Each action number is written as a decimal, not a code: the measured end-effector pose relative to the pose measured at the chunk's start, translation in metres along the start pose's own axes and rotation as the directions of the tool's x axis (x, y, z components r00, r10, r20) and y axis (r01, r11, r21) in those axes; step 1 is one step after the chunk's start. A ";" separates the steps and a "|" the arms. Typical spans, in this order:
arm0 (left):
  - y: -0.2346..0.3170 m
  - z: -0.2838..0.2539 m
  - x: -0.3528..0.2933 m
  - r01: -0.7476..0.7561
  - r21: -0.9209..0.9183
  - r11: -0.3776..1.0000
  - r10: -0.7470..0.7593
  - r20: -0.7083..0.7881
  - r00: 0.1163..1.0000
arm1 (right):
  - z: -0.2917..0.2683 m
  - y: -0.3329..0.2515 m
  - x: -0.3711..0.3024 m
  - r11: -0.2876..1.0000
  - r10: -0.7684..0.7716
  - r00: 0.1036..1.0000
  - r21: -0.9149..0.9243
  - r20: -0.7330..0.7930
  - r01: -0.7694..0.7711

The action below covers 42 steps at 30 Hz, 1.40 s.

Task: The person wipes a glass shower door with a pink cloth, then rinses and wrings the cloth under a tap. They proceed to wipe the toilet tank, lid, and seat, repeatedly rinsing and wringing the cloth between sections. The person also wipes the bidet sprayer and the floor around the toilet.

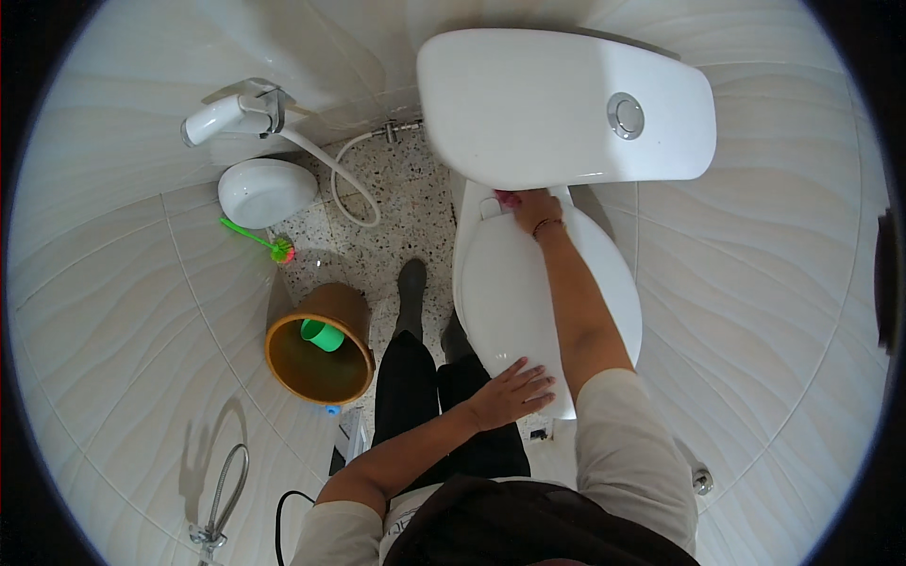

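Observation:
I look down on a white toilet with its lid [528,283] closed and its cistern [557,104] at the top of the view. My right hand [535,209] reaches to the back of the lid by the hinge, closed on a small pink cloth or sponge [508,198] that is mostly hidden under the cistern edge. My left hand [512,390] lies flat with fingers spread on the front edge of the lid.
Left of the toilet are an orange bucket [319,373] with a green cup [323,334] inside, a green toilet brush [257,238], a white bowl-shaped basin [266,191] and a white spray hose [226,115]. A metal tap [222,495] sits at lower left. Tiled walls close in on both sides.

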<state>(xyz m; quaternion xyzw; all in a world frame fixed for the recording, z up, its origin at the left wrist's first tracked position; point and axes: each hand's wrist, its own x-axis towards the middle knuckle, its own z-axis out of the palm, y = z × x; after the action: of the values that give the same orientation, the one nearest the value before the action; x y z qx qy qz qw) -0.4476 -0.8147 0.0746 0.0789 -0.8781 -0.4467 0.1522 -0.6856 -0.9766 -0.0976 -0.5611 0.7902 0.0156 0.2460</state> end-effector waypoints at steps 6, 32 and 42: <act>0.004 -0.003 0.007 -0.023 0.001 1.000 0.023 0.057 0.998 | -0.021 -0.035 -0.011 0.980 -0.085 0.949 -0.149 0.303 0.135; 0.016 -0.026 0.013 0.011 0.154 0.988 -0.007 -0.026 1.000 | -0.050 -0.080 -0.080 0.935 -0.308 0.880 -0.054 0.363 0.350; 0.022 -0.033 0.005 0.359 0.290 0.887 -0.122 -0.603 0.789 | -0.219 -0.043 -0.284 0.828 -0.560 0.791 0.132 0.246 0.545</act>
<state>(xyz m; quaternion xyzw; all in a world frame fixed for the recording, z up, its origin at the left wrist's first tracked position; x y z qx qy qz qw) -0.4409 -0.8280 0.1113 0.3506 -0.8450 -0.2347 0.3285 -0.6578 -0.8090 0.2212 -0.7529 0.5498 -0.0011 0.3617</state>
